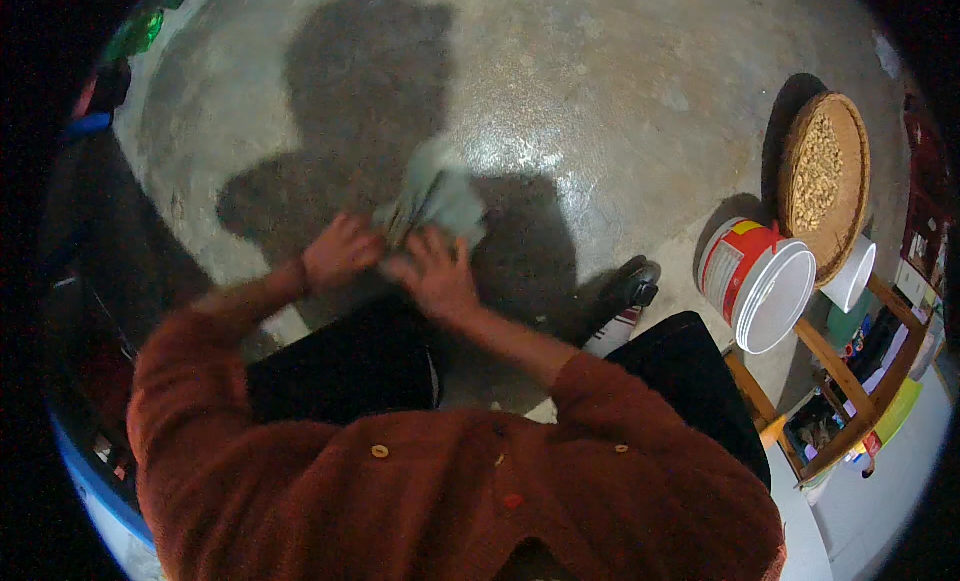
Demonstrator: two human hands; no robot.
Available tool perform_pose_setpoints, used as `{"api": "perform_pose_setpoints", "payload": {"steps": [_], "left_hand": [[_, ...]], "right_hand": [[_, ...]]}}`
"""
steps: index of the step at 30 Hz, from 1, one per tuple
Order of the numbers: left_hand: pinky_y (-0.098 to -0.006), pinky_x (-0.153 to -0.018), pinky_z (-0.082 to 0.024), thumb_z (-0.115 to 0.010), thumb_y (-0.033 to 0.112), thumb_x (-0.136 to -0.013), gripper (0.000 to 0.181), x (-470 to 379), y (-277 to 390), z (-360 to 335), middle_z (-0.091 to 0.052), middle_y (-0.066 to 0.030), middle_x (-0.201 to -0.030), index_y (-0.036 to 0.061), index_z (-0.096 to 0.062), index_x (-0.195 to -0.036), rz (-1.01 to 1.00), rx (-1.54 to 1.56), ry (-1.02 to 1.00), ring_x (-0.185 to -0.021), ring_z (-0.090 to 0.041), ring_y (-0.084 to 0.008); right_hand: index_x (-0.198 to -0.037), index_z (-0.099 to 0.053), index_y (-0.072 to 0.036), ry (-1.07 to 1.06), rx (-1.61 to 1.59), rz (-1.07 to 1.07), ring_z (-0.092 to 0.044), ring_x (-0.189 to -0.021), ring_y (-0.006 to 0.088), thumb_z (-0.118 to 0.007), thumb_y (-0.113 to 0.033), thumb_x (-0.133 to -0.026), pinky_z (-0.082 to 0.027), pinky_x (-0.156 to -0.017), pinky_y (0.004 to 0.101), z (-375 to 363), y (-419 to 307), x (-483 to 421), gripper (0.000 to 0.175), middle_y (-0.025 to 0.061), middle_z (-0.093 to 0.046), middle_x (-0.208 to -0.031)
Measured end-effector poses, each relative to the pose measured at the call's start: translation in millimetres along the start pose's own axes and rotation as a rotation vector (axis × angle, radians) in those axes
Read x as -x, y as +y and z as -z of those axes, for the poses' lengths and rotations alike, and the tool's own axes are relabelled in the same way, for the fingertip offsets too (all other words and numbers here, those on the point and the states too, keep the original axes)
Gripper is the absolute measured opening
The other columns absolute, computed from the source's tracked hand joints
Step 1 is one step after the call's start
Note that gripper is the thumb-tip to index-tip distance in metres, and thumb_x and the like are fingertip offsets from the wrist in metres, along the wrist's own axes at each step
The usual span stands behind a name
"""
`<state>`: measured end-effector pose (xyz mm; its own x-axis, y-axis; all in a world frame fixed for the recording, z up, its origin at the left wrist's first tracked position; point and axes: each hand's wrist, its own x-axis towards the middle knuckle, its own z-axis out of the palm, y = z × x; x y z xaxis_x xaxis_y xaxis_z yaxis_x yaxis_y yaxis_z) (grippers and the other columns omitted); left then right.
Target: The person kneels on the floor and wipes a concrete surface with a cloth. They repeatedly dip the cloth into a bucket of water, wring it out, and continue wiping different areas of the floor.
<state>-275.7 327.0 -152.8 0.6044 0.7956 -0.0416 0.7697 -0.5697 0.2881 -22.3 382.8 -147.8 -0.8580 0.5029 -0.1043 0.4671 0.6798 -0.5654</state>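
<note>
A pale grey-green cloth [450,206], blurred by motion, is bunched in front of me above the concrete floor. My left hand [343,251] is at the cloth's left lower edge with its fingers curled. At its lower edge, close to the left one, is my right hand [439,273], fingers spread and partly over the fabric. The fingertips of both hands are blurred, so how firmly each holds the cloth does not show.
A white and red plastic bucket [776,296] stands at the right, beside a round woven basket [851,183] holding pale nuts or beans. Near them are a white container [851,277] and a wooden frame [832,367]. My knees flank the floor below my hands.
</note>
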Motion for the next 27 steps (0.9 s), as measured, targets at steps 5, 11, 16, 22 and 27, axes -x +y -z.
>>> {"api": "perform_pose_setpoints", "payload": {"steps": [5, 11, 16, 22, 27], "left_hand": [[-0.0574, -0.097, -0.035, -0.056, 0.026, -0.082, 0.031, -48.9, -37.5, 3.7, -0.053, -0.0048, -0.119, 0.0227, -0.056, -0.112, -0.065, -0.152, 0.084, -0.118, -0.047, -0.0290], [-0.0471, -0.092, -0.037, -0.053, 0.015, -0.085, 0.031, -344.3, -132.3, 70.6, -0.055, -0.0036, -0.122, 0.0187, -0.058, -0.116, 0.365, -0.300, 0.148, -0.118, -0.046, -0.0269], [-0.0493, -0.085, -0.043, -0.054, 0.027, -0.088, 0.029, -435.9, -127.8, 106.9, -0.058, -0.0056, -0.125, 0.0149, -0.060, -0.113, 0.588, 0.241, -0.134, -0.114, -0.052, -0.0313], [-0.0371, -0.092, -0.047, -0.049, 0.050, -0.093, 0.054, -385.1, -110.6, 129.7, -0.062, -0.0082, -0.119, 0.0054, -0.057, -0.123, 0.654, 1.781, -0.158, -0.107, -0.059, -0.0193], [-0.0355, -0.092, -0.048, -0.049, 0.048, -0.094, 0.053, -381.1, -85.4, 147.8, -0.062, -0.0100, -0.118, 0.0036, -0.056, -0.121, 0.522, 2.056, -0.250, -0.105, -0.060, -0.0172]], "right_hand": [[-0.124, -0.055, -0.011, 0.019, -0.067, 0.057, -0.046, -0.120, 0.0341, -0.051, -0.034, -0.091, -0.033, -0.097, 0.0625, 19.7, 44.0, -34.2, 0.040, 0.0124, -0.050, -0.133], [-0.125, -0.052, -0.014, 0.410, 0.444, -0.203, -0.038, -0.130, 0.0271, -0.052, -0.022, -0.087, -0.033, -0.096, 0.0549, 160.7, 240.3, -143.9, 0.039, 0.0089, -0.046, -0.138], [-0.121, -0.054, -0.010, 0.332, -0.214, -0.527, -0.060, -0.102, 0.0245, -0.045, -0.015, -0.093, -0.046, -0.086, 0.0355, 245.9, 300.4, -147.5, 0.030, 0.0093, -0.062, -0.113], [-0.124, -0.053, 0.000, -0.014, -1.294, -0.718, -0.060, -0.104, 0.0186, -0.047, -0.014, -0.092, -0.049, -0.093, 0.0330, 319.5, 252.2, -102.4, 0.035, 0.0090, -0.061, -0.116], [-0.119, -0.057, -0.001, -0.167, -1.412, -0.748, -0.063, -0.100, 0.0188, -0.050, -0.019, -0.091, -0.051, -0.091, 0.0338, 362.0, 234.8, -62.3, 0.034, 0.0086, -0.063, -0.111]]}}
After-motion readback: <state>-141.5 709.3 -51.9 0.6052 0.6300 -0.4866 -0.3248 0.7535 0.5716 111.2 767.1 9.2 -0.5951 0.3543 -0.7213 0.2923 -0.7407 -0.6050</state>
